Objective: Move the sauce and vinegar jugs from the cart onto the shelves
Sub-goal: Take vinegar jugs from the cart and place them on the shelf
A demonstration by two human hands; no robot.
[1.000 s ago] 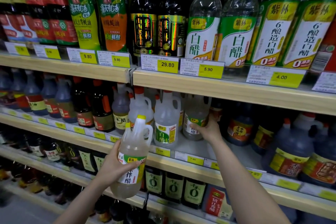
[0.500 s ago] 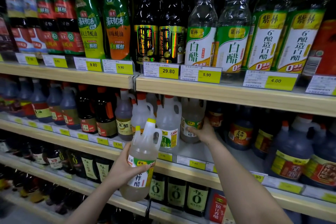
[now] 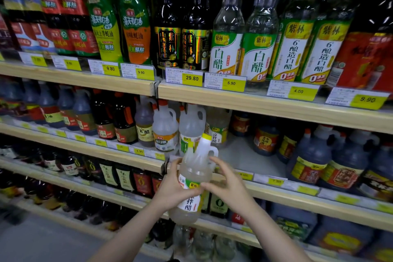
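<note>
Held jug: a pale vinegar jug [image 3: 192,181] with a yellow cap is held upright in front of the middle shelf [image 3: 276,187], just off its near edge, not yet set down.
Left hand: the left hand [image 3: 172,187] is wrapped around the jug's left side at label height, fingers curled and closed on the body.
Right hand: the right hand [image 3: 228,185] is kept half open at the jug's right side; the thumb is pressed to the label, the other fingers are spread and raised near the handle, and whether they touch it cannot be told.
Gap on shelf: a bare patch of shelf is seen just right of and beyond the held jug.
Shelved pale jugs: a matching jug [image 3: 217,127] is stood far back beside two white jugs with red caps [image 3: 165,127].
Dark jugs: dark sauce jugs [image 3: 314,155] are lined up to the right of the gap.
Upper shelf: tall white-vinegar bottles [image 3: 227,34] are ranged above yellow price tags [image 3: 192,77].
</note>
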